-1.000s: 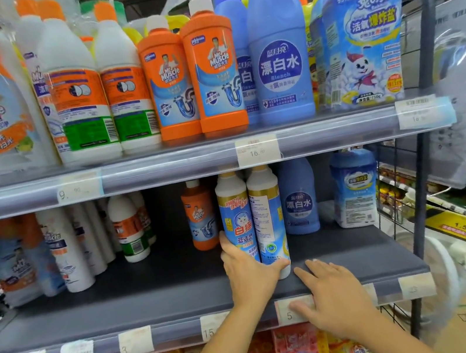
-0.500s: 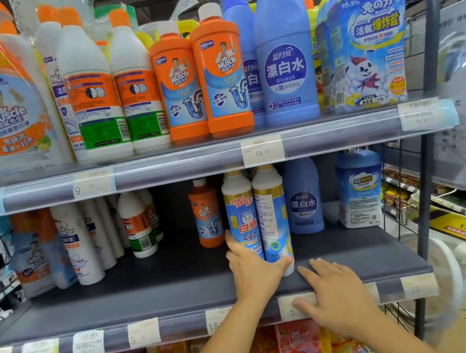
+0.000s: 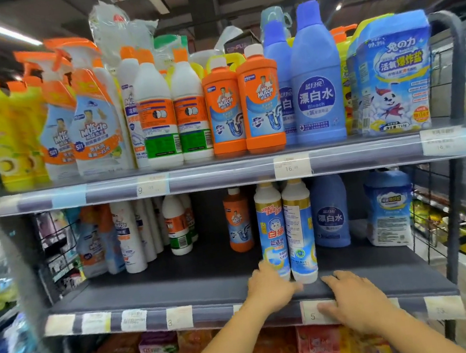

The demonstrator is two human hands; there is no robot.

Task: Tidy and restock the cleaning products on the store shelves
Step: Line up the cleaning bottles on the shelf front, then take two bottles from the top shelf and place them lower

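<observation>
Our right hand (image 3: pixel 354 301) lies flat, fingers spread, on the front edge of the shelf (image 3: pixel 166 283). Our left hand (image 3: pixel 270 288) curls round the bottom of two blue-and-white bottles (image 3: pixel 271 231) standing at that edge. Bare shelf lies left of them.

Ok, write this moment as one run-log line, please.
step: fronting stock | left hand: holds base of bottle pair | right hand: rests flat on shelf edge | bottle pair: upright, touching
</observation>
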